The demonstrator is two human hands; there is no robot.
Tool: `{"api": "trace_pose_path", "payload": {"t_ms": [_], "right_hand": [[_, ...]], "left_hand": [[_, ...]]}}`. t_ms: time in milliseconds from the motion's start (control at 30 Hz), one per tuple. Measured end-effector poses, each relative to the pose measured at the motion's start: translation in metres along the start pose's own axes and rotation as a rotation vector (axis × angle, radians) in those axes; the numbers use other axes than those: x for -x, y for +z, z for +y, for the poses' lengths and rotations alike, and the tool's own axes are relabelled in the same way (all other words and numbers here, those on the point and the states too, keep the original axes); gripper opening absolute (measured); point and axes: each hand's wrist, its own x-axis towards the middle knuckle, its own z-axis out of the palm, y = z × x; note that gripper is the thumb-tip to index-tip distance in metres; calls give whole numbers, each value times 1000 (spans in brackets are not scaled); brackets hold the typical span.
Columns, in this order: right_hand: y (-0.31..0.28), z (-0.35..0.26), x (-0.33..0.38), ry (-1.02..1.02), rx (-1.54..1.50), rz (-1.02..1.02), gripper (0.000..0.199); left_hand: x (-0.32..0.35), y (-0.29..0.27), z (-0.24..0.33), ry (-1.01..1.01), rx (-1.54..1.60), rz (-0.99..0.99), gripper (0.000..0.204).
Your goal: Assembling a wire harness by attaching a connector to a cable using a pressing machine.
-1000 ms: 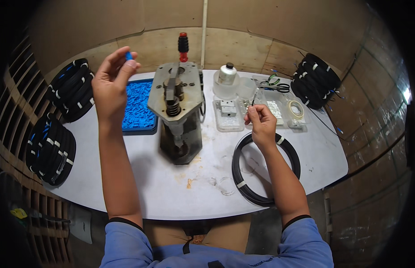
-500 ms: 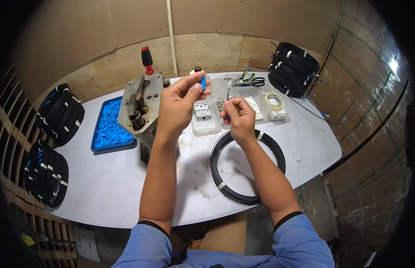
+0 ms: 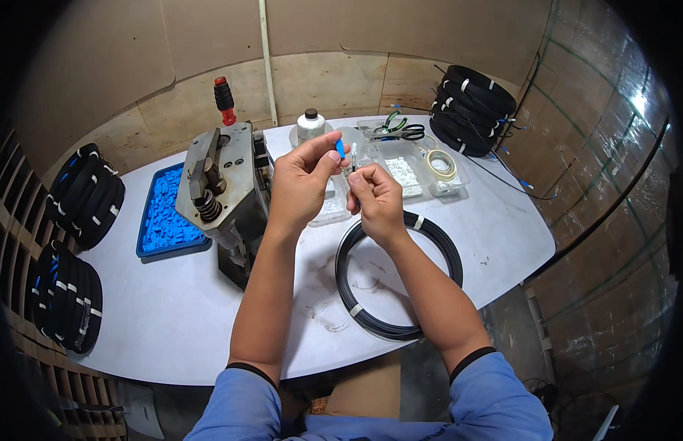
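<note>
Above the surface [image 3: 172, 309], the left hand [image 3: 301, 180] pinches a blue plastic sleeve [image 3: 340, 149] beside the cable end [image 3: 354, 157] the right hand [image 3: 378, 200] grips.

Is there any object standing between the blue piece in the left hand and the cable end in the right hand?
Nothing visible does. The left hand pinches the blue piece just left of the cable end, which points up from the right hand; their separation in depth is unclear.

Blue short sleeves [image 3: 235, 406], black cuffs [image 3: 470, 361], tan trousers [image 3: 367, 388]; bare fingers [image 3: 314, 151].
</note>
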Motion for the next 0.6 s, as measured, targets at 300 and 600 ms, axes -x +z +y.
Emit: {"api": "trace_pose_path", "payload": {"t_ms": [300,600], "right_hand": [[9,-20,-11,103,77,50,17],[13,-9,-4,67,48,129,15]], "left_hand": [[-1,3,-7,48,-58,14,30],[-2,2,-10,0,-59,10,31]]}}
